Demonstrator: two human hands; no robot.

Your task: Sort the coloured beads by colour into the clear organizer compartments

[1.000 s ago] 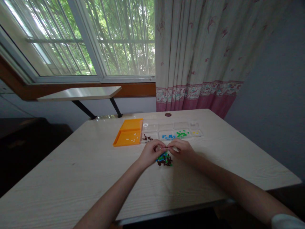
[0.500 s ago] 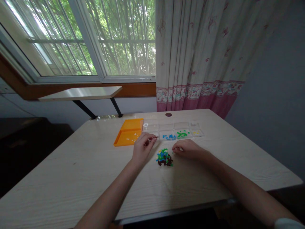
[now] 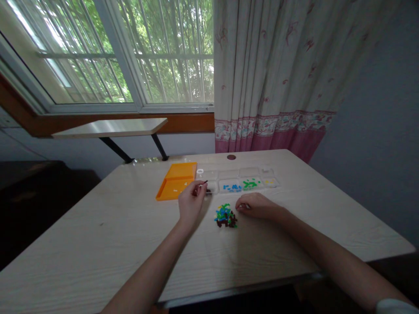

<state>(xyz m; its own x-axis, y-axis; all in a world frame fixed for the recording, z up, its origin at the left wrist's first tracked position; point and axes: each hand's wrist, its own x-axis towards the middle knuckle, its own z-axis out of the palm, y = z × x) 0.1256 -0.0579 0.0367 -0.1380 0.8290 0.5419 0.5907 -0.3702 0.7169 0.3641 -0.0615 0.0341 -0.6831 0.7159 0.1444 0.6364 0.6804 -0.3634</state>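
Observation:
My left hand (image 3: 190,199) pinches a small dark brown plastic piece (image 3: 205,182) between thumb and fingers. It hovers at the near left compartment of a clear plastic box (image 3: 216,192), where dark brown bits (image 3: 208,192) show beside the fingers. My right hand (image 3: 258,205) is closed in a pinch just right of a mixed pile (image 3: 225,216) of tiny green, blue, yellow and brown pieces on the table. What its fingertips hold, if anything, is too small to make out. Other box compartments contain blue pieces (image 3: 233,188), green pieces (image 3: 251,184) and a few yellow pieces (image 3: 269,182).
An orange tray (image 3: 179,170) with a few white bits lies left of the clear box, partly behind my left hand. A raised shelf (image 3: 114,127) stands at the table's back left. The wooden table (image 3: 98,248) has its front edge below my forearms.
My left hand has shifted left with the brown piece, uncovering brown bits in the near left compartment. My right hand has barely moved.

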